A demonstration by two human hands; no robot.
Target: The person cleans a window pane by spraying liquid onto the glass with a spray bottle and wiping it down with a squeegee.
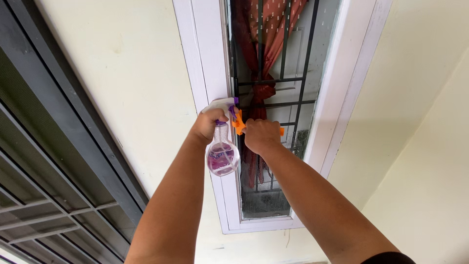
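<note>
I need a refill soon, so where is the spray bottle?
In the head view, centre: the spray bottle hangs from the left hand, against the white window frame.

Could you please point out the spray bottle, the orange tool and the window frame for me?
spray bottle [223,157]: head view, on its clear round body with purple liquid.
orange tool [238,124]: head view, on the orange part showing between the two hands.
window frame [205,54]: head view, on its white left upright.
</note>
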